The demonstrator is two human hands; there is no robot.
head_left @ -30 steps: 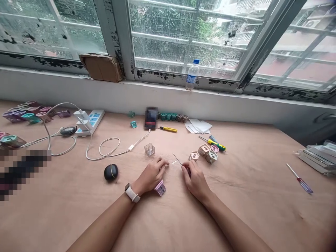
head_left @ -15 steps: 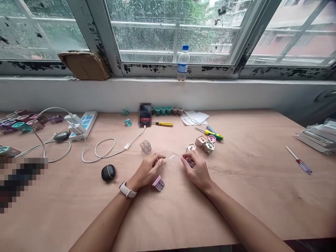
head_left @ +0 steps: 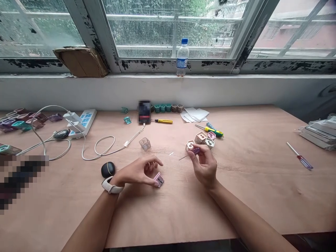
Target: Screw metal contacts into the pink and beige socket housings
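The right hand hides most of its purple piece; pixelation covers the upright phone.

your left hand has lifted and swung back from the pink plastic block, fingertips now at its edge, the black pebble just beside your wristwatch. your right hand has slid up to the hexagonal shells, purple piece beside them, steel needle now tipping down and away to the hand's left.
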